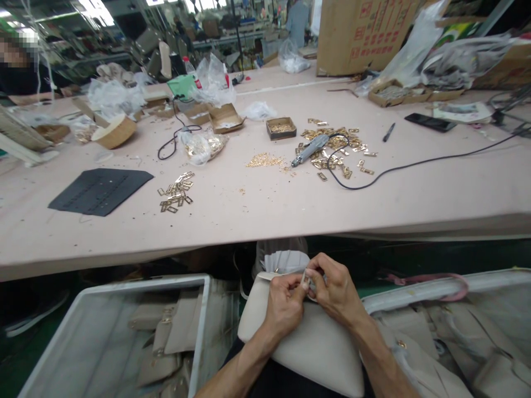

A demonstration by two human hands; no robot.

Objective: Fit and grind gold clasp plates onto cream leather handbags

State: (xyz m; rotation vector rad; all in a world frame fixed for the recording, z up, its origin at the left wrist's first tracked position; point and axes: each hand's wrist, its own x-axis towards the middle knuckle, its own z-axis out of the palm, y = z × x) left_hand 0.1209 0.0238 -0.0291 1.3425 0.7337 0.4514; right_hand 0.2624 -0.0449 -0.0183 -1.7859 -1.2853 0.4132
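Note:
A cream leather bag (307, 342) rests on my lap below the table edge. My left hand (284, 304) and my right hand (334, 287) meet at its top edge, both with fingers pinched closed on a small part of the bag that I cannot make out. White paper stuffing (284, 260) shows at the bag's mouth. On the table beyond lie a grey electric screwdriver (310, 149) with its black cord, a heap of gold metal buckles (338, 146), and a small pile of gold screws (263, 161).
White bins with more cream bags stand at my left (124, 287) and right (456, 331). The table (257, 215) also carries a dark leather panel (99, 190), a second buckle pile (176, 192), a small box of screws (281, 127), a phone (430, 122), a pen, and cartons at the back.

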